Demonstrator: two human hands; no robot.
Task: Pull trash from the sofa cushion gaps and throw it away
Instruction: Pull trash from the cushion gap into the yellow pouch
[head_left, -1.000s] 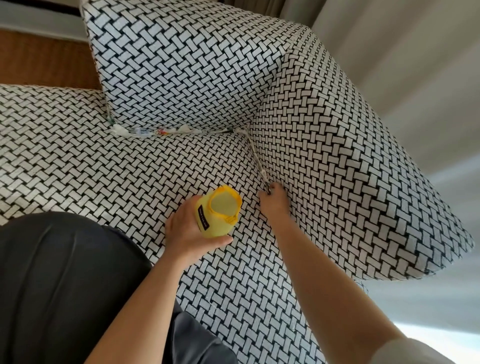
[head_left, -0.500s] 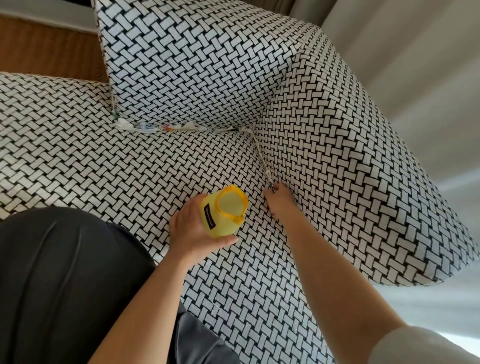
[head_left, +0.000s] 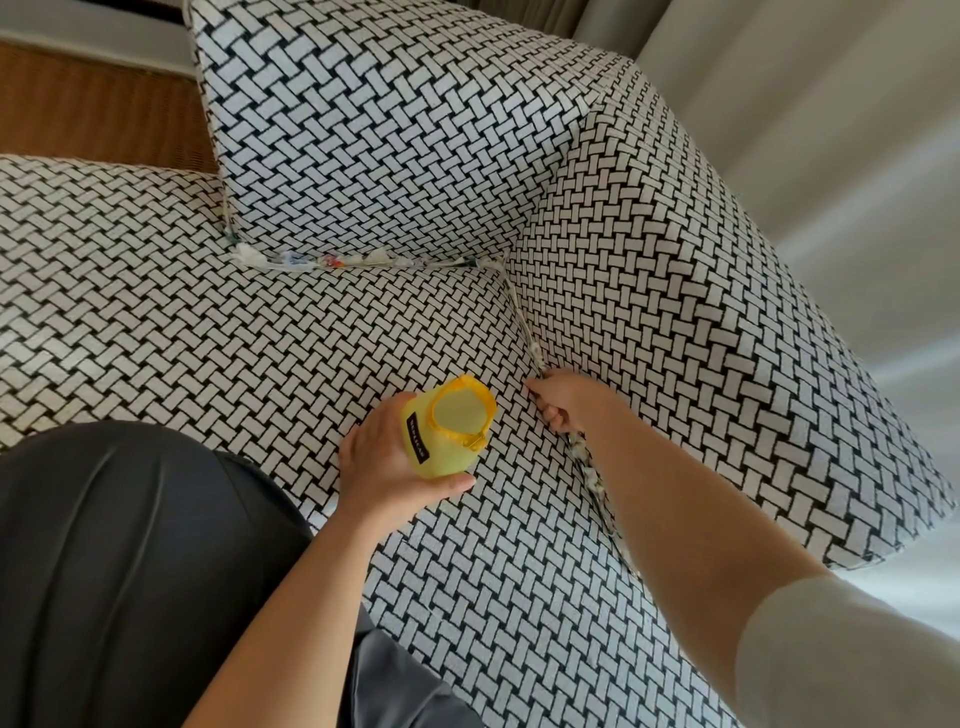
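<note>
The right hand (head_left: 563, 402) is pressed into the gap between the seat cushion (head_left: 260, 353) and the arm cushion (head_left: 701, 312). Its fingers are curled and appear to be clenched on a small dark scrap of the trash (head_left: 535, 353), though the grip itself is partly hidden. The wrist is turned inward, probably so the fingertips can be worked down into the narrow seam.

Just beside it, on the body side, the left hand (head_left: 384, 457) is wrapped round a yellow container (head_left: 452, 428). The container's open mouth is tilted toward the right hand, most likely so that whatever is pulled out can be dropped straight in.

More trash is lodged along the same seam, both beyond the right hand and on its near side, under the forearm. Further beyond both hands, a line of white and coloured scraps is wedged under the back cushion (head_left: 389, 130). A dark-clothed lap (head_left: 130, 545) is seen beside the left arm, and a pale curtain (head_left: 831, 104) well beyond the arm cushion.

Compared with a second ago, the right hand is held at almost the same spot in the seam, but its curled fingers are now shown more plainly, and white scraps are now exposed on its near side. The container is gripped as before.
</note>
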